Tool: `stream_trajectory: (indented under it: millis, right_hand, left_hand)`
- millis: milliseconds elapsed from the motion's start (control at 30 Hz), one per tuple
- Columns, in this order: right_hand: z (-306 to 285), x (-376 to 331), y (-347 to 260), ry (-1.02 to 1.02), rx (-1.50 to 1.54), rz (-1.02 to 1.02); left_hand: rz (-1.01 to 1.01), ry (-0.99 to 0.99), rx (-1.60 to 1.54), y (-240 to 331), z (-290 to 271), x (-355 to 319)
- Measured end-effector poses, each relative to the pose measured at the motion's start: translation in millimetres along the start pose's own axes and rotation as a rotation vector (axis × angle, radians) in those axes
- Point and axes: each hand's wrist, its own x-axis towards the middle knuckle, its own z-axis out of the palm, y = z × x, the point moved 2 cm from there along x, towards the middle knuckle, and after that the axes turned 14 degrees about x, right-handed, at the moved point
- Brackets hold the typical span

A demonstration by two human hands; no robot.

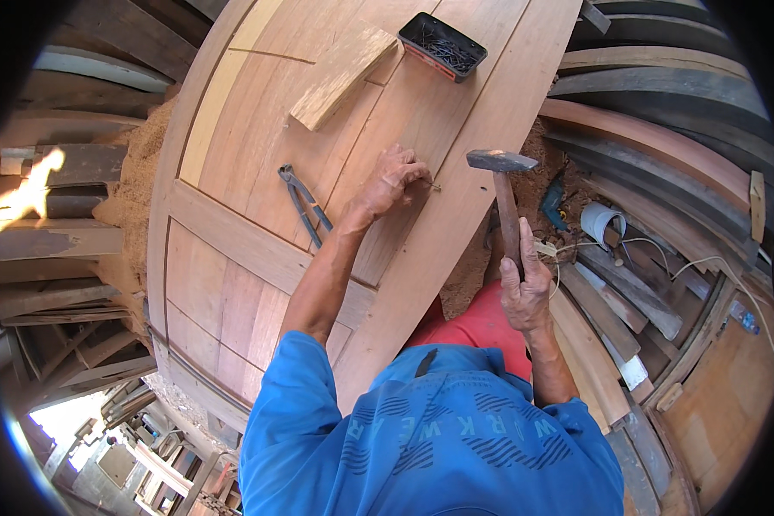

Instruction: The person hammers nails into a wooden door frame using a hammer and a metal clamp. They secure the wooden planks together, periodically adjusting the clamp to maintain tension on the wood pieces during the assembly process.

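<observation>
My right hand (525, 279) is wrapped round the wooden handle of a hammer (505, 193), held up beside the right edge of a wooden door panel (456, 202). The hammer's dark metal head is at the top. Over the panel, my left hand (394, 182) is closed, with thumb and forefinger pinching a small nail (436, 187) at the panel's right-hand frame board. Left of my left forearm lies a pair of pincers (303, 205) with dark handles. Farther up the panel rest a rough wood block (344, 77) and a black box (410, 40) of nails.
Stacked boards (662, 129) line the right side, and more timber (60, 232) stands at the left beside a sawdust heap (138, 198). On the floor at right are a teal power tool (555, 202), a white bucket (599, 221) and a pale cable (705, 261).
</observation>
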Motion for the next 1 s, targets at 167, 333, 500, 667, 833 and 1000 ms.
stream_trajectory:
  millis: [167, 333, 500, 667, 833, 1000]
  right_hand:
    - [4.2, 2.4, 1.0, -0.023, -0.031, -0.096]
    - [18.0, -0.3, 22.4, -0.037, -0.201, -0.175]
    - [16.8, 7.3, 23.5, -0.169, -0.339, -0.010]
    - [19.7, -6.7, 5.4, 0.029, -0.154, -0.325]
    - [10.0, 14.0, 22.1, -0.142, -0.212, -0.010]
    - [4.4, 75.6, -3.7, 0.111, -0.029, 0.161]
  left_hand:
    - [-0.013, 0.076, 0.016, 2.8, -1.1, 1.0]
    - [-0.036, 0.030, 0.016, 0.0, 1.1, 0.6]
    - [-0.044, -0.003, 0.020, -2.4, 0.5, -2.0]
    - [-0.033, 0.016, 0.026, 0.1, 2.8, -1.2]
    - [-0.025, 0.062, 0.069, -4.3, 0.8, -1.9]
    - [-0.213, 0.170, -0.246, -1.0, -0.2, -15.7]
